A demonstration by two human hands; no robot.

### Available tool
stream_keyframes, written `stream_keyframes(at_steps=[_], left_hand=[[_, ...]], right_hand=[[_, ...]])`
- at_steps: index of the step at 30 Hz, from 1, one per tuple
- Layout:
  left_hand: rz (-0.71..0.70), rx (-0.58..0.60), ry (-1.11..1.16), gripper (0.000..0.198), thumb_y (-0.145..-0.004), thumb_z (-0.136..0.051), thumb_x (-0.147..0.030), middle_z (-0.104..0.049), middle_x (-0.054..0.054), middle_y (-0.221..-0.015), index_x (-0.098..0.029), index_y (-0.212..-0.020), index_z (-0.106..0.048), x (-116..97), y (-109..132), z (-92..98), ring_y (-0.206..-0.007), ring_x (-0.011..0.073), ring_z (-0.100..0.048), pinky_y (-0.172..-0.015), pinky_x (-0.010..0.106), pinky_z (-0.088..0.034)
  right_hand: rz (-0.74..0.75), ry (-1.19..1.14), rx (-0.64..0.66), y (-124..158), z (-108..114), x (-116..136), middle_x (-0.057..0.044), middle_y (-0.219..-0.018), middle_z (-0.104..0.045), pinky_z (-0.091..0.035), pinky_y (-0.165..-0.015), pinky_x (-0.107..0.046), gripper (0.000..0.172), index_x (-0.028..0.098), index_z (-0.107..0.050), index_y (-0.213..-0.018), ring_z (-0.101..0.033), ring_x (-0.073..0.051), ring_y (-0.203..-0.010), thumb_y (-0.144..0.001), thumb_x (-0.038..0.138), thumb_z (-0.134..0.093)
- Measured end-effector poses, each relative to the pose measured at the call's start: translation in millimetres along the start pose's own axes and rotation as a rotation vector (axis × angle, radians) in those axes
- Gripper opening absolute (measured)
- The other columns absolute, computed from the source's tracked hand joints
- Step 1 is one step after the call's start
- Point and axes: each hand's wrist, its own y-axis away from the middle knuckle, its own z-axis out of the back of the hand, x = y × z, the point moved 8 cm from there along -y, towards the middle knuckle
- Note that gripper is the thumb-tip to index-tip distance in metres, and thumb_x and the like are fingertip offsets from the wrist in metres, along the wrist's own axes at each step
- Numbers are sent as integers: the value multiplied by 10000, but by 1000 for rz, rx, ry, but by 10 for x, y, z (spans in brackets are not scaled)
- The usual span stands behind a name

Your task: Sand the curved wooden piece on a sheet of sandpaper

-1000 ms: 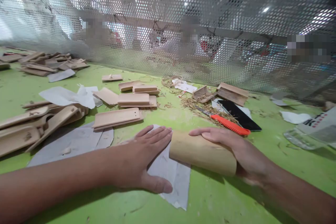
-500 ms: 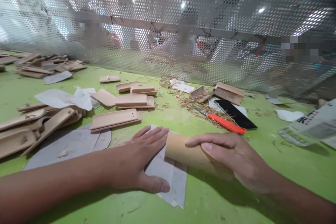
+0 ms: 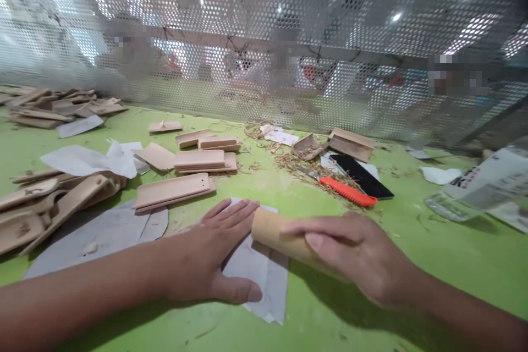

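Note:
My left hand (image 3: 218, 253) lies flat with fingers spread, pressing a pale grey sheet of paper (image 3: 268, 286) onto the green table. In my right hand (image 3: 355, 253) is a curved, tan bamboo piece (image 3: 270, 228), gripped with thumb and index finger along its upper side. Its left end is over the paper, close to the left fingertips. The far end of the bamboo is hidden by my right hand. Whether its underside touches the paper cannot be made out.
Bamboo pieces (image 3: 175, 191) lie beyond my left hand, with a heap (image 3: 61, 209) at left. An orange-handled utility knife (image 3: 348, 191) rests among shavings beside a black phone (image 3: 363, 175). A clear bottle (image 3: 474, 192) lies at right. A perforated screen (image 3: 247, 82) stands behind.
The view has shifted slightly, moving the scene left. The bamboo piece has rolled a little in my right hand, its end looking rounder. My left hand keeps its place on the paper.

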Motion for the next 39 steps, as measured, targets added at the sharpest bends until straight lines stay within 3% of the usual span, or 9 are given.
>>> stream_keyframes(at_steps=[4, 7, 9, 15, 22, 26, 32, 35, 39], left_hand=[[-19, -11, 6, 1111, -879, -666, -750, -153, 181, -1709, -133, -1676, -199, -12, 6, 5, -1578, 394, -115, -1276, 585, -69], [-52, -66, 18, 1044, -879, -677, -743, -212, 157, -1705, -201, -1668, -261, -37, 14, 47, -1568, 410, -156, -1272, 599, -99], [-63, -86, 34, 1054, -877, -683, -743, -202, 164, -1704, -197, -1671, -254, -47, 16, 66, -1563, 421, -163, -1271, 603, -107], [-16, -15, 12, 1138, -884, -619, -794, -90, 181, -1706, -135, -1683, -148, -14, 11, 23, -1581, 376, -85, -1281, 570, -73], [-6, 4, -16, 1141, -896, -608, -789, -91, 190, -1704, -93, -1675, -149, -28, 8, 4, -1585, 366, -84, -1280, 565, -61], [12, -2, -31, 1131, -901, -612, -780, -62, 148, -1716, -124, -1680, -120, -5, 5, -14, -1591, 349, -47, -1282, 556, -81], [10, -14, -13, 1116, -909, -593, -789, -51, 104, -1723, -163, -1685, -90, 19, 24, -12, -1589, 343, -37, -1289, 522, -64], [18, 2, -22, 1128, -905, -589, -799, -28, 99, -1723, -159, -1683, -81, 23, 27, -15, -1592, 331, -21, -1289, 509, -44], [27, 14, -22, 1125, -906, -585, -806, -37, 101, -1722, -147, -1678, -101, 27, 21, -19, -1595, 314, -29, -1290, 497, -34]], right_hand=[[-15, -49, 76, -14, -66, -46, 9, -602, -660, -360, -452, -245, 393, 266, -835, -1134, -491, -125, -474, -1029, 444, -500], [-96, -80, -98, -96, 151, -146, -32, -1009, -813, -541, -716, -301, 327, 305, -848, -1080, -708, -209, -824, -992, 463, -575], [-140, -99, -137, -163, 266, -208, -42, -1186, -792, -553, -872, -368, 310, 317, -846, -1080, -714, -263, -1016, -964, 496, -622], [-211, 63, -69, -250, 430, -299, -57, -1250, -765, -568, -912, -441, 383, 305, -811, -1168, -703, -309, -1095, -943, 563, -639], [212, 755, -159, -37, 6, 62, -208, -1371, -668, -497, -1034, -638, 548, 123, -573, -1493, -629, -392, -1191, -999, 356, -530], [113, 841, -164, -144, -111, -198, -268, -1401, -620, -521, -1005, -665, 777, 62, -491, -1544, -607, -448, -1237, -987, 601, -533], [-100, 477, -187, -256, 220, -359, -223, -1496, -559, -490, -1074, -593, 857, 168, -423, -1587, -574, -408, -1328, -933, 705, -562], [-179, -7, -135, -180, 256, -300, -138, -1236, -727, -570, -934, -493, 756, 274, -403, -1572, -710, -310, -1098, -961, 695, -551], [-224, -638, 74, -141, 36, -204, -109, -904, -779, -592, -739, -349, 597, 169, -652, -1227, -754, -230, -797, -988, 696, -503]])
